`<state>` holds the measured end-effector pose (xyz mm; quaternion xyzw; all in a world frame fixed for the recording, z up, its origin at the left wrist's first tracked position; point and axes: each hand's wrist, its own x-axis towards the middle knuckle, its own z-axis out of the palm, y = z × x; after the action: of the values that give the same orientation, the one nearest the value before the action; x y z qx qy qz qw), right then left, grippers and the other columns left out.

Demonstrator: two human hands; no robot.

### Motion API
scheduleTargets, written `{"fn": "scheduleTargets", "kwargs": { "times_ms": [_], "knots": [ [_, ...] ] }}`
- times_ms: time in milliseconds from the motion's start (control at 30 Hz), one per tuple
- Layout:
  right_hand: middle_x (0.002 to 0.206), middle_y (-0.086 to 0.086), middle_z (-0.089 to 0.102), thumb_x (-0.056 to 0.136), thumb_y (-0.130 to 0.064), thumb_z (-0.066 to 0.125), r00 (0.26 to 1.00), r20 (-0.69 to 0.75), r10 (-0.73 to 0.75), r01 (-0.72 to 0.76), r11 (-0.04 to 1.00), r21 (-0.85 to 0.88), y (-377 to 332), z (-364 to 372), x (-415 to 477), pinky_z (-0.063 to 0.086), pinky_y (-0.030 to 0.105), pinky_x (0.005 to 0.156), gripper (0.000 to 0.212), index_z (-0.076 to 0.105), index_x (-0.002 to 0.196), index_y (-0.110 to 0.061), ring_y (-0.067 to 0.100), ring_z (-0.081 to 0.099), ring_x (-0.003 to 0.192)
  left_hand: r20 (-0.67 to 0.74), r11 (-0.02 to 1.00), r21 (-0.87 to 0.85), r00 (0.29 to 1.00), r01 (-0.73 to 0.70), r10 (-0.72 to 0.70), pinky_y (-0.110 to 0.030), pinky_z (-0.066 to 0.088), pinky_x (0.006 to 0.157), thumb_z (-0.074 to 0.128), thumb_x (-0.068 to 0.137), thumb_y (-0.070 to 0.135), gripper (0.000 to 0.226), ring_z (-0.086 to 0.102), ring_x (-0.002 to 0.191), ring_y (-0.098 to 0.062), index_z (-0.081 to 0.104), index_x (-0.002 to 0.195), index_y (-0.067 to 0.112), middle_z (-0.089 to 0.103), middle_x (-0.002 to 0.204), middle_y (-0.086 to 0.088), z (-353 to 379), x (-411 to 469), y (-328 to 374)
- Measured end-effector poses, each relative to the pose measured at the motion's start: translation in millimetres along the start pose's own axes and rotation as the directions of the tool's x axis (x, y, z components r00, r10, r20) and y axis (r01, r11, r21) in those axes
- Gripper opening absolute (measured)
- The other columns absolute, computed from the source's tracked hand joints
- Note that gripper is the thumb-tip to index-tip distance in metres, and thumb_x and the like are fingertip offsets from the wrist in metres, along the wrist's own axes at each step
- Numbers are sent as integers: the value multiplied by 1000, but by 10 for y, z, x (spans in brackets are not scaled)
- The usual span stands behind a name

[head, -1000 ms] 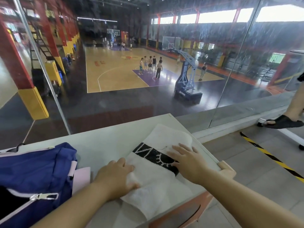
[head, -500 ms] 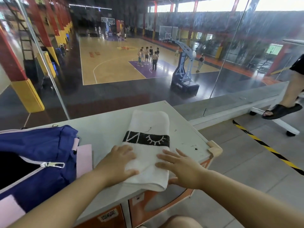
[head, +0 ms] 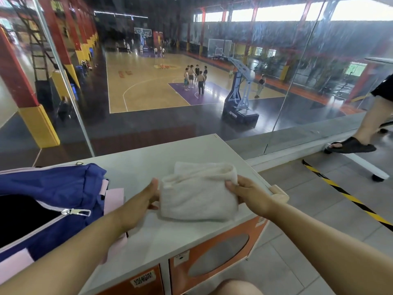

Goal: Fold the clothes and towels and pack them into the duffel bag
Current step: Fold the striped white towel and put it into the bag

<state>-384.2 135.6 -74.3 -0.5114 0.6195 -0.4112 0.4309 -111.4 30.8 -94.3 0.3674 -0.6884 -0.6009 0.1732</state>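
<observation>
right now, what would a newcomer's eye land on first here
First, the folded white towel at the centre, held at its edges by the left hand and the right hand over the white cabinet top. Next, the blue duffel bag lying unzipped at the left of that top. Beyond the glass, the basketball court with a knot of players fills the upper half.

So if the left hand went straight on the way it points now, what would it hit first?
The folded towel; the left hand already grips its left edge. Beyond it looks like bare cabinet top, though depth is unclear.
</observation>
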Motion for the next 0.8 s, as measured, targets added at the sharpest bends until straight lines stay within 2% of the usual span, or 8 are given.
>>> {"fn": "scheduleTargets", "kwargs": {
  "times_ms": [100, 167, 267, 400, 500, 600, 700, 800],
  "knots": [
    [105, -1, 69, 99, -36, 40, 992, -82, 101, -100, 995, 15, -42, -13, 62, 56, 32, 61, 27, 58, 117, -26, 18, 68, 91, -12, 997, -3, 997, -78, 78, -7, 46, 74, 51, 39, 93, 91, 64, 91, 3, 63, 102, 29, 71, 98, 17, 110, 30, 151],
    [105, 2, 69, 99, -41, 38, 976, -125, 176, -177, 984, 1, -49, -14, 117, 58, 38, 58, 29, 57, 116, -27, 23, 69, 89, -26, 996, 40, 997, -78, 79, -10, 51, 74, 67, 52, 76, 72, 65, 85, 5, 61, 106, 29, 71, 91, 23, 187, 147, 191],
    [102, 7, 68, 100, -44, 32, 951, -168, 260, -271, 961, -47, -76, -20, 220, 59, 40, 54, 31, 53, 116, -27, 26, 69, 83, -132, 991, 128, 990, -33, 50, -19, 49, 76, 56, 86, 45, 43, 60, 93, 0, 56, 124, 24, 64, 104, 16, 259, 401, 174],
    [103, 8, 65, 99, -47, 28, 903, -216, 372, -394, 916, -69, -53, -44, 416, 60, 41, 57, 37, 50, 118, -24, 27, 68, 83, -199, 978, 207, 980, 13, 29, -14, 41, 68, 45, 93, 47, 38, 57, 87, 1, 53, 125, 28, 61, 106, 12, 288, 709, 158],
    [109, 11, 63, 98, -48, 27, 863, -256, 435, -472, 875, -106, 46, -67, 566, 60, 47, 67, 42, 51, 117, -19, 31, 66, 90, -219, 962, 268, 976, 57, 4, -15, 40, 66, 44, 94, 47, 37, 57, 90, -9, 52, 125, 28, 60, 108, 10, 298, 887, 131],
    [110, 13, 61, 99, -43, 30, 842, -302, 447, -505, 851, -148, 125, -83, 657, 59, 48, 71, 41, 52, 116, -13, 32, 64, 92, -223, 946, 310, 975, 94, -24, -21, 44, 69, 46, 93, 47, 36, 58, 92, -11, 53, 122, 28, 62, 108, 9, 316, 998, 56],
    [107, 15, 60, 99, -40, 34, 830, -358, 428, -508, 846, -164, 201, -79, 713, 59, 43, 65, 40, 52, 114, -8, 33, 62, 89, -281, 936, 333, 960, 114, -16, -30, 50, 73, 51, 89, 48, 27, 61, 85, -10, 55, 106, 28, 64, 98, 8, 352, 1043, 18],
    [90, 7, 55, 96, -41, 42, 831, -477, 286, -482, 797, -362, 224, -66, 702, 52, 38, 64, 35, 44, 107, -8, 33, 60, 89, -383, 873, 481, 915, 82, 125, -31, 49, 74, 60, 84, 47, 37, 57, 92, -15, 47, 110, 25, 54, 105, 6, 390, 1013, 14]
  ]
}}
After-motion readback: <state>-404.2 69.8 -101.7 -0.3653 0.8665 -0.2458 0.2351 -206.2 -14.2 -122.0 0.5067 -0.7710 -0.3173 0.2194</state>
